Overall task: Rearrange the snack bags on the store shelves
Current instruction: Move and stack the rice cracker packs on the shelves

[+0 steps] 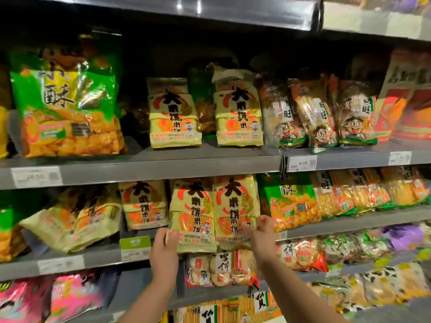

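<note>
Snack bag (192, 215) in yellow stands at the near edge of the middle shelf (100, 257), its bottom hanging over the lip, with a twin bag (235, 206) touching its right side. It should be light, puffy and crackly. The crackers inside would likely break under a squeeze, so the side seams look like the place to hold. The left hand (166, 241) clamps the lower left corner, thumb on the front. The right hand (258, 229) sits curled at the twin's lower right edge — blur hides whether it grips. Whatever stands behind is lost in shadow.
</note>
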